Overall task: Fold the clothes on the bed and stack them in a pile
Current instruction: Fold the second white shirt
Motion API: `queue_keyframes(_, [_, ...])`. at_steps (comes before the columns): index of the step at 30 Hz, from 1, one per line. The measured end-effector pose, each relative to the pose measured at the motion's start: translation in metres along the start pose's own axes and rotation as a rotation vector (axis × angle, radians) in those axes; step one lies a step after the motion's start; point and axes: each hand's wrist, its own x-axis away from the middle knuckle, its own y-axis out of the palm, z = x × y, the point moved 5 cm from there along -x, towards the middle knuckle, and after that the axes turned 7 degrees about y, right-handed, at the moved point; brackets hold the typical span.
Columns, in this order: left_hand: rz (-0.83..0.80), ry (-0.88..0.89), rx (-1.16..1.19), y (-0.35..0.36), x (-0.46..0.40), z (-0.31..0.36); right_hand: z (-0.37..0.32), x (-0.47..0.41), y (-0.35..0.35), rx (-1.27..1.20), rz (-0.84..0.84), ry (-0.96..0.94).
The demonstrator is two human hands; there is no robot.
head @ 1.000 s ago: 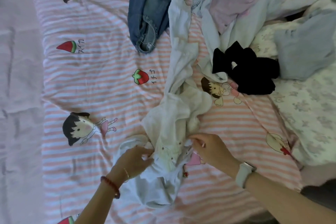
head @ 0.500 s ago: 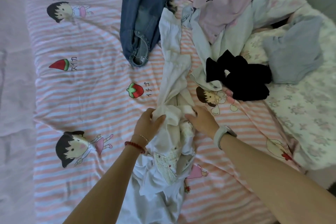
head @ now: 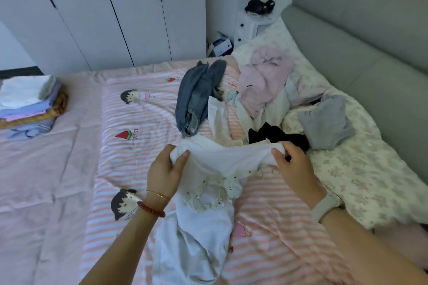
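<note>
A white garment with a beaded lace collar (head: 208, 194) hangs stretched between my hands above the striped bed cover (head: 129, 164). My left hand (head: 165, 173) grips its left shoulder, my right hand (head: 294, 169) grips the right one. Its lower part lies crumpled on the bed toward me. Beyond it lie blue jeans (head: 196, 97), a pink top (head: 261, 81), a black garment (head: 278, 136) and a grey garment (head: 326, 120), all unfolded. A pile of folded clothes (head: 30, 104) sits at the far left of the bed.
A grey padded headboard (head: 361, 37) runs along the right. White wardrobe doors (head: 104, 11) stand behind the bed. A small white cabinet (head: 250, 28) with dark items on top sits in the corner. A floral quilt (head: 361, 169) covers the bed's right side.
Both hands moved apart and lifted, spreading the white garment's shoulders. The view tilted up, bringing the wardrobe, headboard and folded pile into sight.
</note>
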Motion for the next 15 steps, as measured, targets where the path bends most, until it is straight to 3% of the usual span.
queue_keyframes(5, [0.279,0.190,0.155,-0.093,0.008,0.117,-0.109,0.026,-0.079,-0.223,0.122,-0.143])
queue_keyframes(10, [0.435,0.267,0.219,-0.174,0.015,0.210,-0.206,0.043,-0.141,-0.497,0.206,-0.226])
queue_keyframes(12, [0.353,0.291,0.294,-0.198,0.017,0.243,-0.240,0.048,-0.150,-0.732,0.127,-0.210])
queue_keyframes(15, [-0.161,0.368,0.284,-0.198,0.024,0.278,-0.284,0.050,-0.138,-0.979,-0.171,-0.131])
